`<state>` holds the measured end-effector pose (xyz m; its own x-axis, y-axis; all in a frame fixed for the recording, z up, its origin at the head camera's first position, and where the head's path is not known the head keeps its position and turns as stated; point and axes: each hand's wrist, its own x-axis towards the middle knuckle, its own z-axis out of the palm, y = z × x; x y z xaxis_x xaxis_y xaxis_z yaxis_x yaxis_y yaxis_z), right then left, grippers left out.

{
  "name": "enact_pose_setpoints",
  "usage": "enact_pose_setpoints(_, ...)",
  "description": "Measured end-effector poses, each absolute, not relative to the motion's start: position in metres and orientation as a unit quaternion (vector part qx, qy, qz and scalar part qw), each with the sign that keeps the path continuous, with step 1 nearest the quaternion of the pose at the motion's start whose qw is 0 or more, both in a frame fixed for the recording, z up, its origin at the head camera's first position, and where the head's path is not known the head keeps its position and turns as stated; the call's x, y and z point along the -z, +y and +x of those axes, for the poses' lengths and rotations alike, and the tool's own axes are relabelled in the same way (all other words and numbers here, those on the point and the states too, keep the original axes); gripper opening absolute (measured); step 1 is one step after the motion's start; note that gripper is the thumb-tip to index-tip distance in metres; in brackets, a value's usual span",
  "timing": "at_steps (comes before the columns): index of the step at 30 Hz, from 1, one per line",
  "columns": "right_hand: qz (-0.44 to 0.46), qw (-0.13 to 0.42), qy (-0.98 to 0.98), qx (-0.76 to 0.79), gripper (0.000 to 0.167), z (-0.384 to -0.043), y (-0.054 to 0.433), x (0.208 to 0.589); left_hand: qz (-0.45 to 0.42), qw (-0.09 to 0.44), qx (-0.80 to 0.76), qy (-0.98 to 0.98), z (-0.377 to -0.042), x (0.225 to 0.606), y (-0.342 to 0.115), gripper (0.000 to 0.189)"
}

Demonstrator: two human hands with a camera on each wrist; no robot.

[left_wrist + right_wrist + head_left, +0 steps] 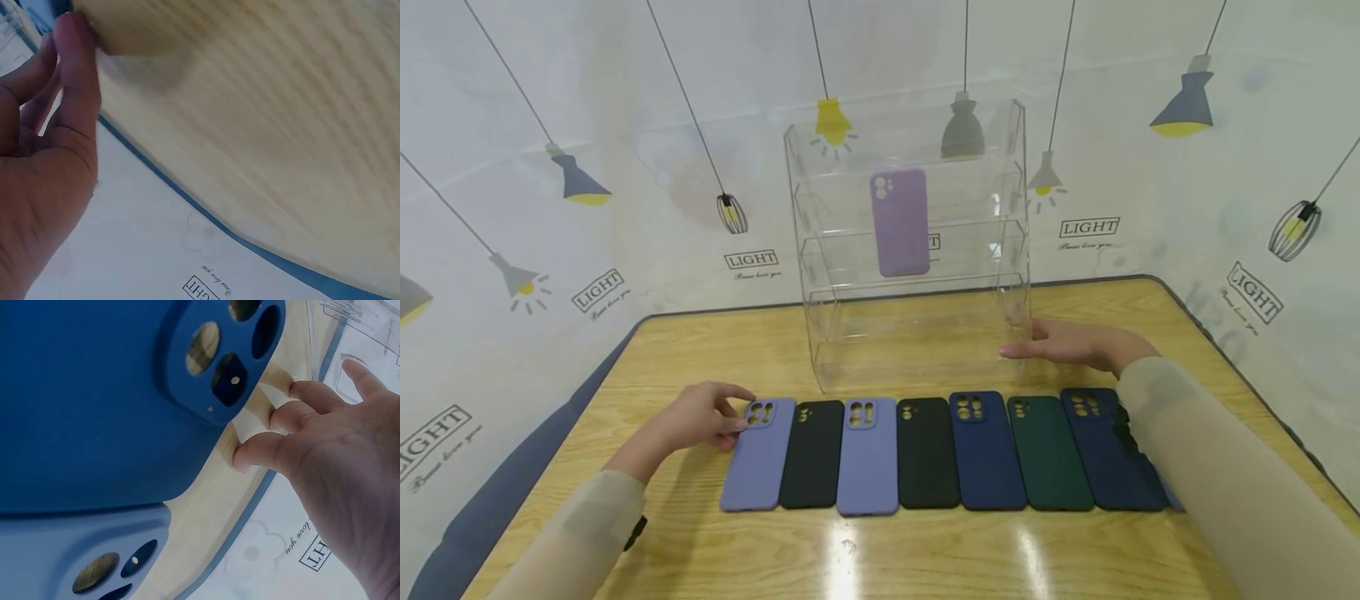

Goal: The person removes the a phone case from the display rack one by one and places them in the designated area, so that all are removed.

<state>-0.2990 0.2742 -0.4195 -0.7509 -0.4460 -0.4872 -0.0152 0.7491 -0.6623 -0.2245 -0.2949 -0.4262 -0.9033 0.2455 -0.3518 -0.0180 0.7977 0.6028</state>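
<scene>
Several phone cases lie side by side in a row on the wooden table. At the row's left end, my left hand (702, 414) holds the upper left corner of a lavender phone case (758, 467) between thumb and fingers. A clear acrylic rack (917, 354) with stepped tiers stands behind the row. One purple phone case (901, 225) leans upright in an upper tier. My right hand (1071, 343) is at the rack's lower right side, its fingers extended and the fingertips by the side panel. Beneath the right forearm lies a dark blue phone case (94, 406).
Between the row's ends are a black case (812, 454), another lavender case (868, 467), a second black case (928, 454), a blue case (988, 458) and a green case (1051, 458). A lighter blue case (94, 544) is at the right end. A lamp-patterned cloth (715, 108) surrounds the table.
</scene>
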Motion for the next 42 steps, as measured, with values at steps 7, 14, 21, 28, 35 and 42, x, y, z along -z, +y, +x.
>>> enact_pose_setpoints(7, -0.134, 0.326, 0.878, 0.325, 0.105, -0.298, 0.275, 0.418, 0.119, 0.158, -0.252, 0.947, -0.244, 0.376, -0.285, 0.054)
enact_pose_setpoints(14, -0.133, 0.325, 0.878, 0.324, 0.107, -0.298, 0.276, 0.421, 0.131, 0.034, -0.263, 0.955, -0.270, 0.298, -0.235, 0.055)
enact_pose_setpoints(21, -0.125, 0.323, 0.881, 0.323, 0.109, -0.298, 0.277, 0.423, 0.156, -0.044, -0.317, 0.935, -0.301, 0.260, -0.175, 0.069)
enact_pose_setpoints(28, -0.122, 0.323, 0.882, 0.321, 0.110, -0.299, 0.274, 0.421, 0.177, -0.043, -0.351, 0.918, -0.327, 0.258, -0.132, 0.086)
enact_pose_setpoints(35, -0.118, 0.325, 0.881, 0.322, 0.109, -0.299, 0.276, 0.421, 0.169, -0.031, -0.340, 0.925, -0.347, 0.270, -0.102, 0.099)
enact_pose_setpoints(42, -0.119, 0.326, 0.880, 0.323, 0.109, -0.299, 0.275, 0.421, 0.155, -0.035, -0.313, 0.936, -0.355, 0.279, -0.089, 0.099)
